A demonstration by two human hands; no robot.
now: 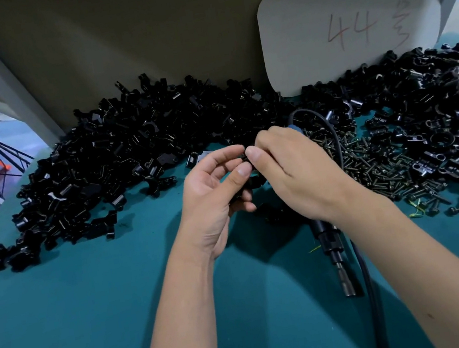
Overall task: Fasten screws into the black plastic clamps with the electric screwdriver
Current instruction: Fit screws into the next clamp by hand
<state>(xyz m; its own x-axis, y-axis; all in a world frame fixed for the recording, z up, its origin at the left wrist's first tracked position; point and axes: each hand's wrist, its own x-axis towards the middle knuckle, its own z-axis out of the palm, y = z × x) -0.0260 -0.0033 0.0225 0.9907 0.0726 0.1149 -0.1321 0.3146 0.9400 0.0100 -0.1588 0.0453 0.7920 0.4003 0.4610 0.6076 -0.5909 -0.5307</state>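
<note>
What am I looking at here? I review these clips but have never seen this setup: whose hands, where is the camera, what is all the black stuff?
One picture, from a camera on a person's head, looking down at their bare hands. The left hand and right hand together pinch a small black clamp. On the green table lie heaps of black plastic clamps, a pile of screws, and the electric screwdriver, partly under the right wrist, unheld.

white card (348,22), handwritten "44", perhaps a character
</note>
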